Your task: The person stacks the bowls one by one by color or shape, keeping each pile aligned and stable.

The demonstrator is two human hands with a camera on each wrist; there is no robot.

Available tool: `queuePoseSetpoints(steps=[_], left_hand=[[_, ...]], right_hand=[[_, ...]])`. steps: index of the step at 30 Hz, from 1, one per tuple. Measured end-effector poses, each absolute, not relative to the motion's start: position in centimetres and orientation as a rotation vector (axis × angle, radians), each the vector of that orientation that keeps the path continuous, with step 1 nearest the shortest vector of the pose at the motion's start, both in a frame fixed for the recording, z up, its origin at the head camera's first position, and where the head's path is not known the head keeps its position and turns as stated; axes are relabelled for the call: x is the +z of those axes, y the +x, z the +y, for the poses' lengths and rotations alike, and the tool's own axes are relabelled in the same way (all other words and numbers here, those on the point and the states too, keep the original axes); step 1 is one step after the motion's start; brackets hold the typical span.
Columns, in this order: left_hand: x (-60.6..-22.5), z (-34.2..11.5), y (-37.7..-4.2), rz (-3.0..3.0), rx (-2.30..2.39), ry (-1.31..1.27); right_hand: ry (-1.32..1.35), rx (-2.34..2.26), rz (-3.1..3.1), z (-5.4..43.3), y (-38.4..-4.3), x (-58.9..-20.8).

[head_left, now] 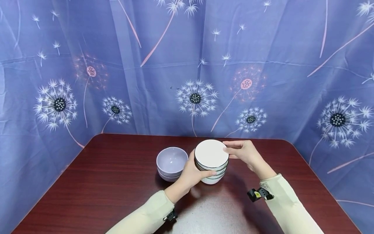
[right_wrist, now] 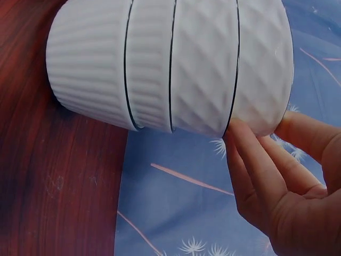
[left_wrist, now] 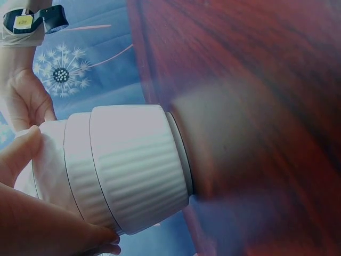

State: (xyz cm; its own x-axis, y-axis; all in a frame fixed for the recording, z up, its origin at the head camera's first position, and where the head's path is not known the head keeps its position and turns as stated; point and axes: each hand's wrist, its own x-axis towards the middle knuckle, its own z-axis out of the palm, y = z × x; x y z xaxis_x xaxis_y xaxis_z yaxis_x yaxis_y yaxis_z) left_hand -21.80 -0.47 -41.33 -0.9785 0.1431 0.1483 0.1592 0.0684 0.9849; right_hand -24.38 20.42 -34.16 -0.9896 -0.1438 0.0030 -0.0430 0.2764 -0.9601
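A stack of several white bowls (head_left: 211, 154) with thin dark rims is at the middle of the table. Its lower bowls (right_wrist: 88, 58) have ribbed sides, while the upper ones (right_wrist: 205, 69) carry a diamond relief. My left hand (head_left: 191, 172) grips the stack from the left, thumb across the front; its far fingers are partly hidden behind the bowls. On the other side, my right hand (head_left: 246, 153) pinches the top bowl at its right edge, thumb at the rim and fingers under it. I cannot tell whether the stack's base touches the table.
Left of the white stack stand two nested lavender bowls (head_left: 171, 161), close to my left hand. The dark red wooden table (head_left: 96, 182) ends at a blue dandelion-print curtain (head_left: 157, 97) behind and at both sides. Each wrist wears a small black camera (head_left: 260, 194).
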Motion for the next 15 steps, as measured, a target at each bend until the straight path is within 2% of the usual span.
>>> queuePoseSetpoints(steps=[15], left_hand=[[-41.23, -0.46, -21.53, -2.341, -2.041, -0.311]], right_hand=[[-0.191, -1.753, 2.476, 20.87, -24.78, -34.61]])
